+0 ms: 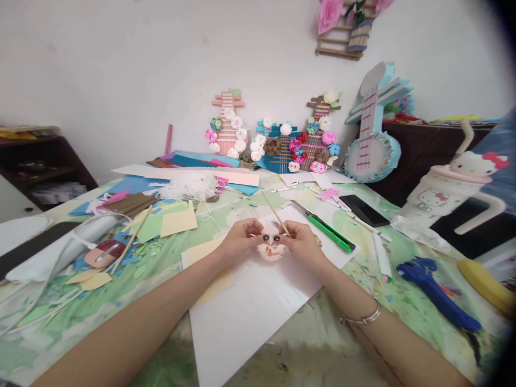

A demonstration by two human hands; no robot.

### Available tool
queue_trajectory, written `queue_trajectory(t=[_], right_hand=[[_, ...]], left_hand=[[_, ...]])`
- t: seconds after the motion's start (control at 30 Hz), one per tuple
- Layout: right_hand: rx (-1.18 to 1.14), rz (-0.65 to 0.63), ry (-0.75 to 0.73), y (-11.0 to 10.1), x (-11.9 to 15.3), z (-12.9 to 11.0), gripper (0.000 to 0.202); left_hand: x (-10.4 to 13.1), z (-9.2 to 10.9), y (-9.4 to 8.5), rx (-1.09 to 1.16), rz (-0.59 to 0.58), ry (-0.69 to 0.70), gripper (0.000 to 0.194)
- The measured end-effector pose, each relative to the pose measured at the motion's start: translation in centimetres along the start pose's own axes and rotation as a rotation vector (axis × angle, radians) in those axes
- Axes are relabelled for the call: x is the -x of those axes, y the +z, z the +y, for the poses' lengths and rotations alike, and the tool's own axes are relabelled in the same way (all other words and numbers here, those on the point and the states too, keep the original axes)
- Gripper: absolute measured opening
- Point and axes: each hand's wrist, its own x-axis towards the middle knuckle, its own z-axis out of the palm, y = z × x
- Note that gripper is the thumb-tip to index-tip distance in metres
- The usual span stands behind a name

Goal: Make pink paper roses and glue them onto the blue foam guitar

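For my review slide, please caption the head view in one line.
Left hand and right hand hold a pale pink petalled piece over a white sheet, green craft knife at right.

Head view, forward and down
From above and behind the forearms, it looks across the worktop to the wall, left hand and right hand near mid-frame.

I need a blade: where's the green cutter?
In the head view, the green cutter lies right of the right hand, on the white sheet, left of the black phone.
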Motion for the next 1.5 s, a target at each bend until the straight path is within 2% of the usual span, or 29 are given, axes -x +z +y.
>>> queue_trajectory(t=[0.27,0.43,0.67,0.87,1.07,1.37,1.5], right_hand=[[0.023,0.027,-0.013,0.0,0.2,-0.2,0.018],[0.023,0.059,-0.018,0.0,0.0,0.0,0.021],[0.121,0.080,-0.037,0.2,0.2,-0.1,0.014],[0.091,0.041,-0.014,0.4,0.4,-0.4,0.017],[0.107,0.068,-0.029,0.3,0.3,-0.3,0.015],[0.358,-0.016,-0.139,0.6,0.8,-0.8,0.010],[0.522,0.022,-0.267,0.0,0.9,-1.4,0.016]], left_hand=[[0.0,0.2,0.1,-0.003,-0.007,-0.030,0.035],[0.0,0.2,0.1,0.007,0.012,-0.003,0.036],[0.0,-0.1,0.1,-0.026,0.034,0.022,0.034],[0.0,-0.1,0.2,0.024,-0.001,-0.029,0.037],[-0.1,0.0,0.2,0.002,0.047,-0.058,0.039],[0.2,0.1,0.2,0.039,-0.036,0.006,0.035],[0.2,0.2,0.1,0.038,0.027,0.001,0.033]])
